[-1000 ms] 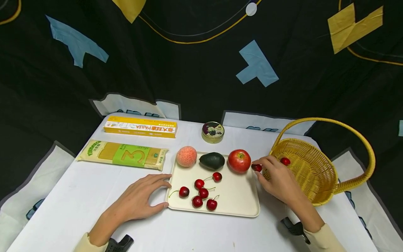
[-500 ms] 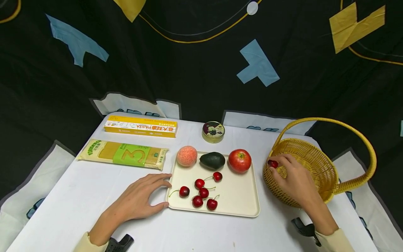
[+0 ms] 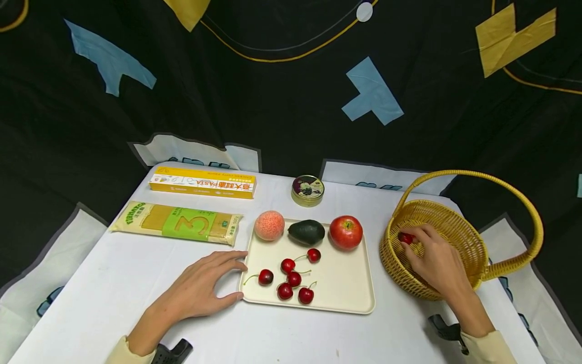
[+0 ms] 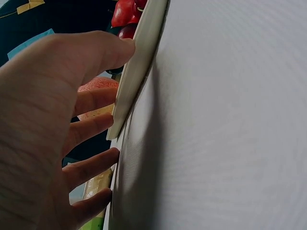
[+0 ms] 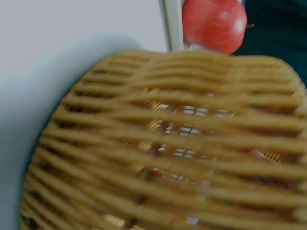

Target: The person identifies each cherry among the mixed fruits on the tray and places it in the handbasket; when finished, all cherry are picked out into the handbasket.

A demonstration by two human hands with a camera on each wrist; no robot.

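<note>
My right hand [image 3: 434,258] reaches down inside the yellow wicker basket [image 3: 473,253], pinching a dark red cherry [image 3: 406,238] between thumb and fingertips. In the right wrist view the woven basket wall [image 5: 158,134] hides that hand. My left hand [image 3: 200,285] lies at the left side of the cream tray [image 3: 341,288], thumb and fingertips right at its rim, fingers spread and slightly bent. Several stemmed cherries [image 3: 294,279] are spread over the tray's middle and front. Along its back edge sit a rough pink peach-like fruit [image 3: 270,225], a dark green avocado [image 3: 306,232] and a red apple [image 3: 346,232].
Left of the tray lies a pack of spaghetti [image 3: 182,222], with a yellow pasta box [image 3: 203,183] behind it. A small round tin [image 3: 307,191] stands at the back. The basket's tall handle [image 3: 523,202] arches over its right side. A black cloth [image 3: 273,111] hangs behind the table.
My right hand has carried the cherry rightward from beside the tray, over the basket's rim and down into the basket. My left hand and the tray have stayed in place.
</note>
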